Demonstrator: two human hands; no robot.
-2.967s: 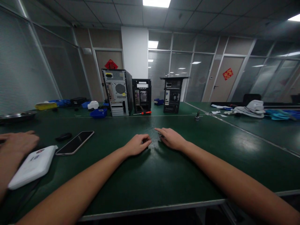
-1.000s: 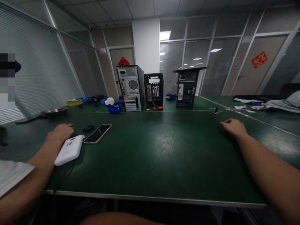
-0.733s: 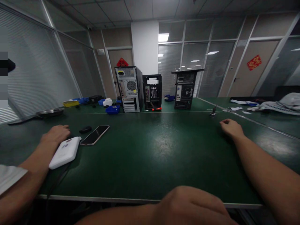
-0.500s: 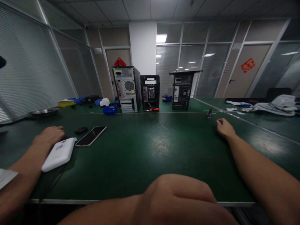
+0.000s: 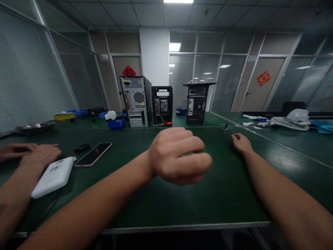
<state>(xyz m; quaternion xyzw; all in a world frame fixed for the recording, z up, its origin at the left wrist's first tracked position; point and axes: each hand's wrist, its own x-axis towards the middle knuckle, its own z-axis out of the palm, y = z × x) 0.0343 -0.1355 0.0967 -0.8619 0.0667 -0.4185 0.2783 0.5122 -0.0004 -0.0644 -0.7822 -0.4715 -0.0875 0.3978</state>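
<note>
My left hand (image 5: 179,156) is raised over the middle of the green table (image 5: 166,208), its fingers curled into a loose fist with the back of the hand towards me. Whatever the fingers may hold is hidden. Resting on the table to the right, my right hand (image 5: 241,143) has its fingers bent together; their inside does not show. Just beyond its fingertips stands a small dark metal piece (image 5: 225,127). Behind my left hand, a red-handled screwdriver (image 5: 166,123) lies before a black computer case (image 5: 162,104).
Two more computer cases stand at the back, a grey one (image 5: 135,100) and a black one (image 5: 197,104). A blue bin (image 5: 116,124) is near them. At left lie a phone (image 5: 94,155), a white box-shaped device (image 5: 54,176) and another person's hands (image 5: 43,153). A white cap (image 5: 295,118) lies right.
My left hand has risen from the near edge to over the table's middle. A second hand of the other person has come into view at left. My right hand stays beside the metal piece.
</note>
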